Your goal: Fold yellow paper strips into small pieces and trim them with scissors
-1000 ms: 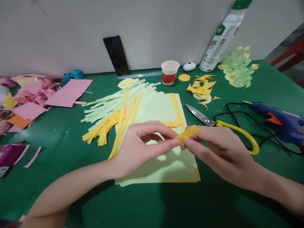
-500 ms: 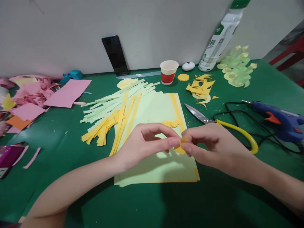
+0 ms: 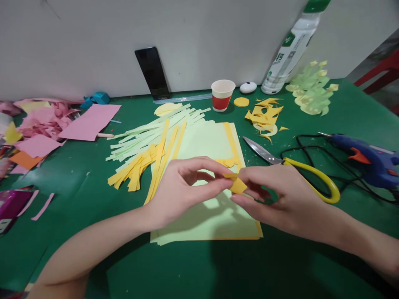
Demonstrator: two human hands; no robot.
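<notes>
Above the sheets (image 3: 193, 226), at our clock's centre, we find the yellow strip (image 3: 237, 185) folded and pinched by the left hand (image 3: 182, 189); the right hand (image 3: 289, 197) holds thumb and forefinger apart, its contact with the strip unclear. We judge the work partway: small pieces (image 3: 229, 162), apparently folded, lie near 11 o'clock, while long strips (image 3: 157, 166) and short strips (image 3: 135, 168) near 9 o'clock appear unfolded. Scissors (image 3: 263, 152) at 1 to 3 o'clock hem the right side. We note room over the table (image 3: 156, 270) at 6 o'clock, past the sheets' near edge.
</notes>
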